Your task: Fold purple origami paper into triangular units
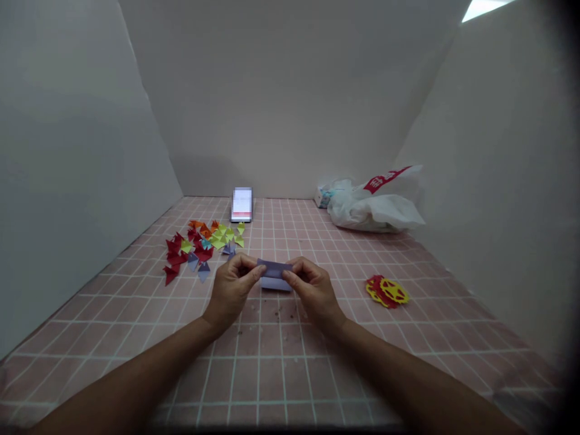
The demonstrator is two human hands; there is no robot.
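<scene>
Between my two hands a sheet of purple paper [275,269] is stretched level above the table. My left hand [233,289] pinches its left end between thumb and fingers. At the right end, my right hand [316,291] grips it the same way. Just below the held part shows a lighter purple paper section [277,284]; I cannot tell whether it is the same sheet or a separate one. Beyond my left hand lies a spread of small folded paper pieces [202,251] in red, orange, yellow, purple and blue.
A lit phone [241,204] stands at the back. At the back right, a white plastic bag [376,208] lies against a tissue pack [323,196]. Red and yellow gear-shaped pieces [387,292] are stacked on the right of the pink checked tablecloth [281,380]. Pale walls enclose three sides.
</scene>
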